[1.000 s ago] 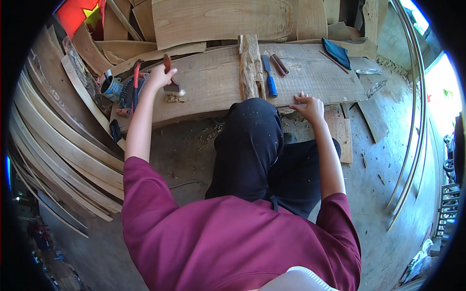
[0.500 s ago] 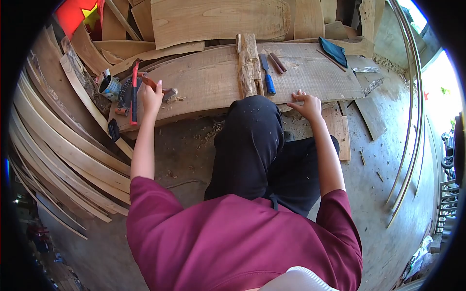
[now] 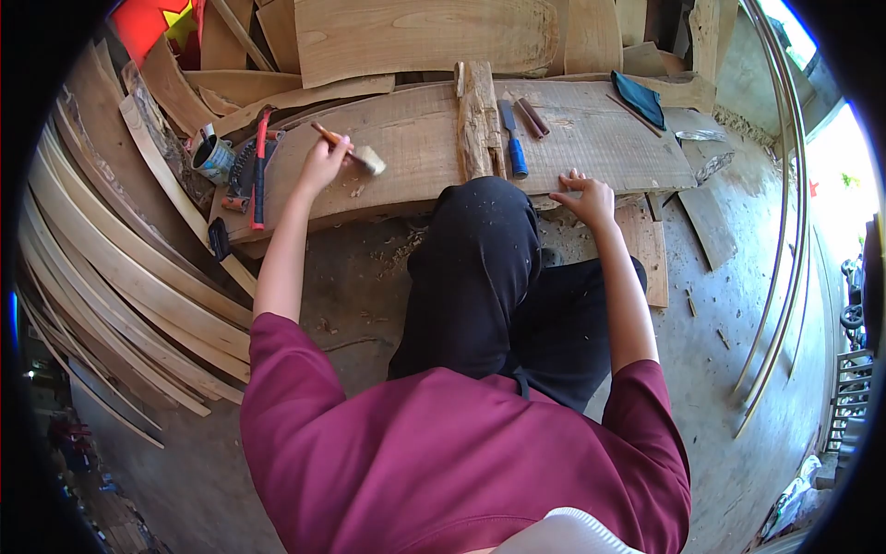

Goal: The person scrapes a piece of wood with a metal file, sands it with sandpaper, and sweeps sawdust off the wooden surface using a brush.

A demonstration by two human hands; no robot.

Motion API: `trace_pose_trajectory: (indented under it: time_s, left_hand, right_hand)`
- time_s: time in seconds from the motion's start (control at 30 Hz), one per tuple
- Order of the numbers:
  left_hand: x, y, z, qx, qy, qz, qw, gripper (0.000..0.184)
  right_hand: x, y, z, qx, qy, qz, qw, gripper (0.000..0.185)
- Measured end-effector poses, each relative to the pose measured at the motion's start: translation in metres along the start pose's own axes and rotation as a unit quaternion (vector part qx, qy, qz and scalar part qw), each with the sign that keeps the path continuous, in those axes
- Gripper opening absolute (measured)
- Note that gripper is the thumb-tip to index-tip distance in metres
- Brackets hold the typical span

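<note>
My left hand (image 3: pixel 323 166) is closed around the wooden handle of a paintbrush (image 3: pixel 370 161), whose pale bristles hang over the left part of a wide wooden plank (image 3: pixel 406 125). Small shavings (image 3: pixel 357 191) lie under the bristles. At the plank's front edge on the right, my right hand (image 3: pixel 588 198) is open, thumb and fingers apart, holding nothing. Nearest to it is a chisel with a blue handle (image 3: pixel 516 159). A rough block of wood (image 3: pixel 476 125) lies across the plank beside the chisel. Left of the brush is a red and black hammer (image 3: pixel 259 171).
Two brown cylindrical pieces (image 3: pixel 532 118), a thin stick (image 3: pixel 634 114) and a dark green cloth (image 3: pixel 639 98) lie on the plank. A can (image 3: pixel 213 159) stands at the left. Long curved wood strips (image 3: pixel 138 286) fill the left side. Boards (image 3: pixel 425 37) lean behind.
My left hand has moved right, away from the hammer, and the brush now points right with its bristles farther along the plank. My right hand has stayed nearly still.
</note>
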State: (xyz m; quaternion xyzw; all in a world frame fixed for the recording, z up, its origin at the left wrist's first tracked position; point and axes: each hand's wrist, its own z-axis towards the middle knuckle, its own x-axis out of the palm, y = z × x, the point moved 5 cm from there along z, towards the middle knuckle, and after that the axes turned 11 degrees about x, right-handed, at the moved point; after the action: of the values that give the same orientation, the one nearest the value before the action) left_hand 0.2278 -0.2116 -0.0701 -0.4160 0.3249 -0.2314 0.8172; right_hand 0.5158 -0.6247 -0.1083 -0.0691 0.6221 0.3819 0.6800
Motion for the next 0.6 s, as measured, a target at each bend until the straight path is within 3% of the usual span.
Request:
trace_pose_trajectory:
  time_s: [0.03, 0.1, 0.17, 0.23, 0.33, 0.37, 0.47, 0.6]
  left_hand:
    - [-0.002, -0.003, -0.002, 0.000, 0.001, -0.001, 1.000, 0.027]
    - [-0.012, -0.021, -0.008, 0.029, 0.052, 0.272, 0.960, 0.027]
    - [-0.024, -0.034, -0.010, -0.019, 0.090, 0.326, 0.941, 0.027]
    - [-0.037, -0.060, -0.017, -0.115, 0.175, 0.435, 0.876, 0.026]
    - [-0.057, -0.096, -0.018, -0.077, 0.013, 0.307, 0.949, 0.032]
    - [-0.056, -0.091, -0.018, -0.080, 0.013, 0.307, 0.948, 0.032]
    - [-0.055, -0.078, -0.016, 0.063, -0.059, 0.223, 0.971, 0.037]
    - [-0.058, -0.027, -0.019, 0.118, -0.075, 0.205, 0.969, 0.035]
  right_hand:
    - [-0.001, 0.000, 0.000, -0.001, 0.002, 0.004, 1.000, 0.056]
    - [0.000, -0.001, 0.000, -0.002, 0.005, 0.008, 1.000, 0.056]
    - [0.002, -0.003, 0.002, -0.010, -0.002, -0.005, 1.000, 0.057]
    - [0.004, -0.005, 0.003, -0.006, -0.001, -0.003, 1.000, 0.056]
    - [0.004, -0.006, 0.007, -0.006, -0.003, -0.005, 1.000, 0.055]
    - [0.004, -0.006, 0.006, -0.011, -0.006, -0.007, 1.000, 0.055]
    - [0.001, -0.003, 0.006, -0.016, -0.001, -0.013, 1.000, 0.055]
    - [-0.001, -0.001, 0.004, 0.025, 0.039, -0.026, 0.999, 0.058]
